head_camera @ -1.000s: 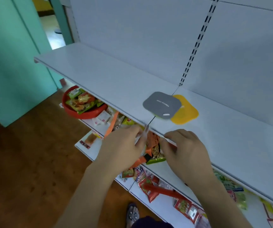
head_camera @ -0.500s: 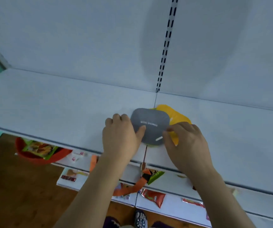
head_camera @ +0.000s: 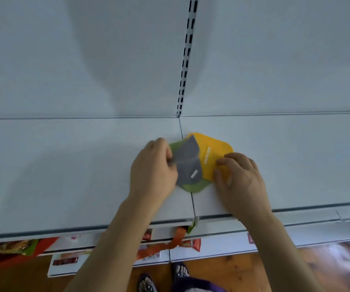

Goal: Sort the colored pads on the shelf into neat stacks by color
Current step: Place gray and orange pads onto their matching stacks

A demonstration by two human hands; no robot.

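Observation:
On the white shelf (head_camera: 85,165) lies a small overlapping pile of pads. A grey pad (head_camera: 187,163) is on top, its left edge lifted and bent upward. My left hand (head_camera: 153,171) pinches that lifted edge. A green pad (head_camera: 193,187) shows beneath it, at the front and at the upper left. A yellow pad (head_camera: 212,154) with white lettering lies to the right, partly under the grey one. My right hand (head_camera: 238,180) rests on the yellow pad's right side with curled fingers pressing down.
The shelf's back panel (head_camera: 85,60) rises behind, with a slotted upright (head_camera: 185,60) in the middle. Lower shelves (head_camera: 212,245) hold snack packets and an orange strap (head_camera: 170,243). A red bowl (head_camera: 5,253) of packets sits lower left. My feet stand on the wooden floor.
My left hand has taken the grey pad's left edge and peeled it up, uncovering the green pad beneath. My right hand has shifted right onto the yellow pad. The camera moved closer.

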